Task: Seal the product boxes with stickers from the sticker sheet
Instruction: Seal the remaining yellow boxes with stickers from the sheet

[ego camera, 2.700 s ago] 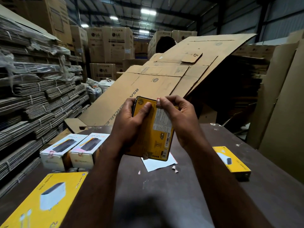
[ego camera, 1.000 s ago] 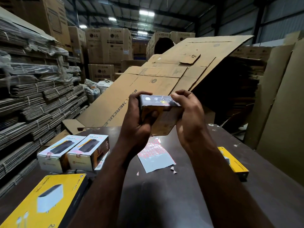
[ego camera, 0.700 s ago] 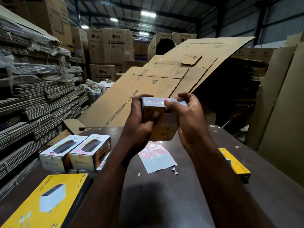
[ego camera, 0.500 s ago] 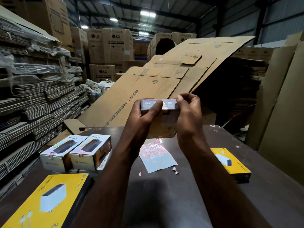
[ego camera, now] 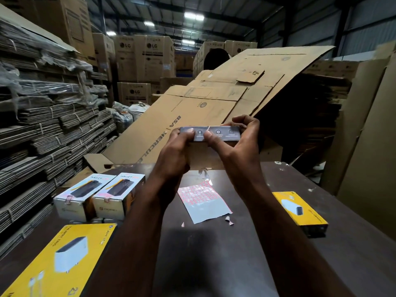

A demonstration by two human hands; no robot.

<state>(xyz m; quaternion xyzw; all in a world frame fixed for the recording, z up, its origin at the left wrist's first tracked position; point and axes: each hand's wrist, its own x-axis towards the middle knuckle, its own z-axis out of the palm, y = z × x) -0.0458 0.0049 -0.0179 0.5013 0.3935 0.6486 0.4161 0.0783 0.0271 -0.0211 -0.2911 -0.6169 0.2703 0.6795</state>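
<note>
My left hand [ego camera: 174, 151] and right hand [ego camera: 237, 144] grip product box [ego camera: 222, 135] above table [ego camera: 214, 254]; right thumb presses its grey end. Sticker sheet [ego camera: 203, 203] lies below.

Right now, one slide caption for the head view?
Left hand and right hand grip a product box, narrow side showing, above the sticker sheet.

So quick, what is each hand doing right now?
Left hand: holds the product box by its left end.
Right hand: holds the same box's right end.
</note>
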